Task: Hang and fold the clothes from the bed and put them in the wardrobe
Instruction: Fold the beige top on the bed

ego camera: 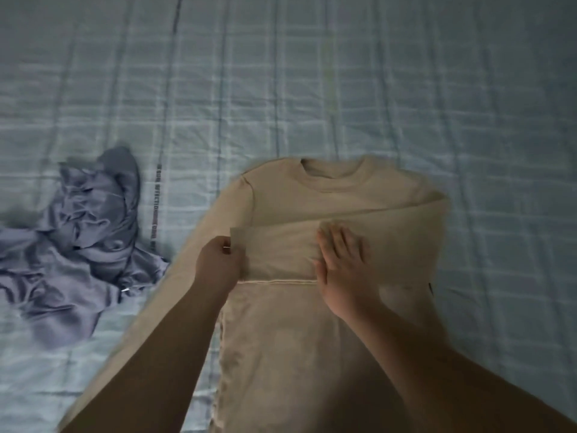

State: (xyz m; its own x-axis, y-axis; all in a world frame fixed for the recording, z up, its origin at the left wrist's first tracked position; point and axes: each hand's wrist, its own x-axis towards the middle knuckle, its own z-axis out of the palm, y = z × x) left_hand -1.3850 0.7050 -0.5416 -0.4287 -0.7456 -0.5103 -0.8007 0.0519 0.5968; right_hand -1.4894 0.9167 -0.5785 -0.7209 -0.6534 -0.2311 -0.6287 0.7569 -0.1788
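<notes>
A beige long-sleeved top (343,195) lies flat on the bed, collar pointing away from me. Its right sleeve is folded across the chest toward the left. My left hand (218,264) pinches the cuff end of that sleeve at the garment's left side. My right hand (342,264) lies flat with fingers spread on the folded sleeve, pressing it down. The other sleeve runs down the left side, partly under my left forearm. A crumpled grey-blue garment (84,245) sits in a heap to the left.
The bed (312,73) is covered by a pale blue checked sheet, stretching wide beyond and to the right of the top. A strip of printed lettering (155,207) runs along the sheet between the two garments.
</notes>
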